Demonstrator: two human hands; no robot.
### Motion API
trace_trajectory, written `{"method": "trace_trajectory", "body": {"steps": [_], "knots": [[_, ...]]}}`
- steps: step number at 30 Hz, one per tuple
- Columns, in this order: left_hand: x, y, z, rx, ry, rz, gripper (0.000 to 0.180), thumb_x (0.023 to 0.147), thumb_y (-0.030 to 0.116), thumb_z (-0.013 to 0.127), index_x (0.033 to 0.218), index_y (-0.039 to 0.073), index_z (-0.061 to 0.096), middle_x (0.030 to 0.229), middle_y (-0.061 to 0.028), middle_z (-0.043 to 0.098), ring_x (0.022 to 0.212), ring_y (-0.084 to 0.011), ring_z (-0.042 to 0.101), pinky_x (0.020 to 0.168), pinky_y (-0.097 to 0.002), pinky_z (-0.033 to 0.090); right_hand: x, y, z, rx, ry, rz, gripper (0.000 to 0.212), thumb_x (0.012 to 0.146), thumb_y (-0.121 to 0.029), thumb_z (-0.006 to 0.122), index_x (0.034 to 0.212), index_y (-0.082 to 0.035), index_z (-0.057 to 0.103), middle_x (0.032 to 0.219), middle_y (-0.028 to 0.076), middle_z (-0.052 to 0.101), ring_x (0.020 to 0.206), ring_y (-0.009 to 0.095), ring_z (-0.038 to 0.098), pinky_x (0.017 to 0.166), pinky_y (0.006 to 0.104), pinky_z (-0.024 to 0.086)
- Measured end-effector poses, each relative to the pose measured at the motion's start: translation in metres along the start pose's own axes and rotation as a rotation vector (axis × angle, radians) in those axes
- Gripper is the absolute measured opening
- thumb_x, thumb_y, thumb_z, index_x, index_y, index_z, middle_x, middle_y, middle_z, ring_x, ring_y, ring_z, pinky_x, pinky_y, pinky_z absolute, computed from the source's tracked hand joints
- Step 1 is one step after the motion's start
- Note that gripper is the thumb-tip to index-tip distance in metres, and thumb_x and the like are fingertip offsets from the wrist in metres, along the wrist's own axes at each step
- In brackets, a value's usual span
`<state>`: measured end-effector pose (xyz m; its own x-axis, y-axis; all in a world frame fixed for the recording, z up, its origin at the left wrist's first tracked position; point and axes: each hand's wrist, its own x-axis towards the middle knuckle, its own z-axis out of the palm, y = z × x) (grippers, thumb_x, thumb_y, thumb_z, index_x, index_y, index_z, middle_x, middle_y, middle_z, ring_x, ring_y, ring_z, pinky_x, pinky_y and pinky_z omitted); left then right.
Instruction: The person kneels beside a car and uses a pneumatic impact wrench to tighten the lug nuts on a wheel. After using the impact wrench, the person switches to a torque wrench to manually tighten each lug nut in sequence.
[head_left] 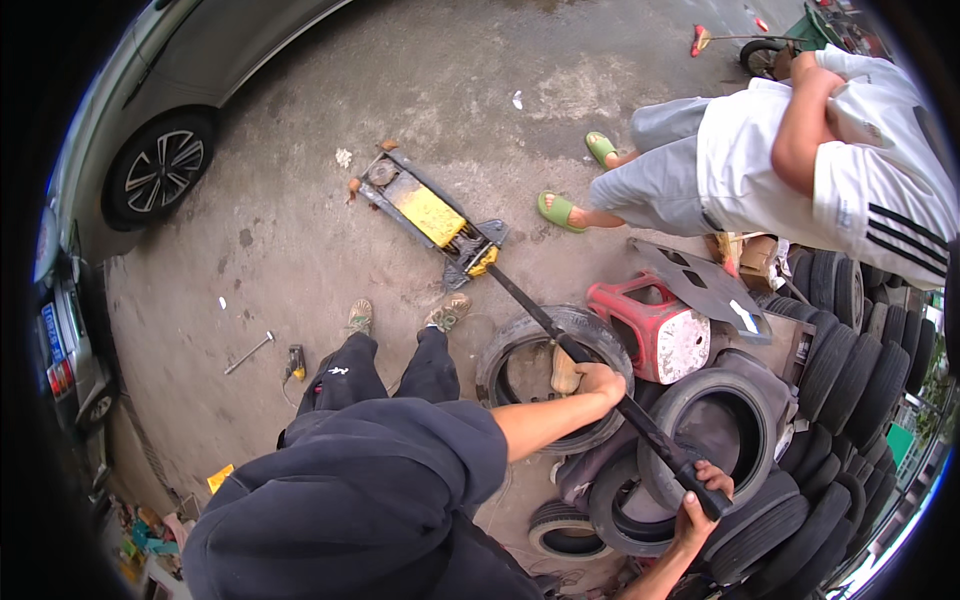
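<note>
A low floor jack point(428, 212) with a yellow top plate and grey frame stands on the concrete, ahead of my feet. Its long black handle point(530, 308) slants down to the right toward me. My left hand point(598, 384) is closed round the middle of this bar. At the thick grip end, my right hand point(706, 492) wraps the handle, thumb and fingers on opposite sides. Under the bar lies a worn tyre point(498, 375), with a tan object point(565, 370) inside it, partly hidden by the handle and my left hand.
A person in a white shirt point(760, 150) stands at the right with folded arms. A parked car point(160, 170) is at the left. Near my right lie a red stool point(640, 325), a loose tyre point(765, 420) and stacked tyres point(850, 370). A wrench point(250, 352) and power tool point(294, 362) lie left.
</note>
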<state>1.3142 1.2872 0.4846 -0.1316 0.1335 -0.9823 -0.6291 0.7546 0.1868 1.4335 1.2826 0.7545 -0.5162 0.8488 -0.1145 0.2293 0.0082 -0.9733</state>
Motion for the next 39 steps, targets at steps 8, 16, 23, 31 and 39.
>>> {"method": "trace_trajectory", "body": {"steps": [8,16,23,31,39], "knots": [[0.038,-0.063,-0.104,-0.43,-0.991,0.019,0.048,0.103,0.03,0.044,0.129,-0.01,0.039,0.115,-0.0371,0.056,0.097,-0.0523,0.064,0.08,-0.0617,0.057,-0.036,0.006,0.052,0.217,0.185,-0.207,0.035,0.067,0.0,0.053,0.101,-0.005,0.046,0.097,0.01,0.043,0.103,0.027,0.046,0.108,0.0505,0.036],[0.154,-0.319,-0.498,-0.754,0.355,0.171,0.028,0.097,0.026,0.058,0.082,0.003,0.062,0.063,-0.0068,0.059,0.046,-0.0182,0.056,0.04,-0.0342,0.045,-0.048,0.092,0.128,-0.338,0.313,-0.284,0.025,0.076,-0.01,0.058,0.098,0.001,0.06,0.094,0.017,0.061,0.095,0.032,0.061,0.095,0.0468,0.047],[0.124,-0.454,-0.732,-1.423,0.719,0.117,0.017,0.092,0.016,0.058,0.1,0.001,0.055,0.065,-0.0042,0.053,0.048,-0.0148,0.055,0.04,-0.0319,0.048,0.001,0.308,0.178,-1.309,-0.136,-0.107,0.022,0.081,-0.015,0.059,0.094,0.002,0.062,0.093,0.021,0.064,0.09,0.036,0.064,0.088,0.0461,0.051],[0.125,-0.581,-0.727,-1.71,0.874,-0.035,0.019,0.09,0.012,0.058,0.106,0.002,0.058,0.073,-0.0044,0.06,0.055,-0.0127,0.059,0.045,-0.0296,0.049,0.071,0.195,0.827,-0.771,-1.086,-0.14,0.014,0.094,-0.011,0.057,0.099,0.001,0.062,0.076,0.008,0.063,0.059,0.014,0.057,0.054,0.0283,0.048],[0.368,-0.648,-0.78,-1.215,1.152,-0.132,0.017,0.084,0.006,0.059,0.099,0.001,0.065,0.079,-0.0118,0.068,0.072,-0.0255,0.068,0.065,-0.0368,0.053,-0.109,0.233,0.984,-0.879,-1.394,-0.081,0.015,0.098,-0.011,0.056,0.1,0.003,0.06,0.081,0.007,0.061,0.068,0.014,0.058,0.063,0.0282,0.05]]}}
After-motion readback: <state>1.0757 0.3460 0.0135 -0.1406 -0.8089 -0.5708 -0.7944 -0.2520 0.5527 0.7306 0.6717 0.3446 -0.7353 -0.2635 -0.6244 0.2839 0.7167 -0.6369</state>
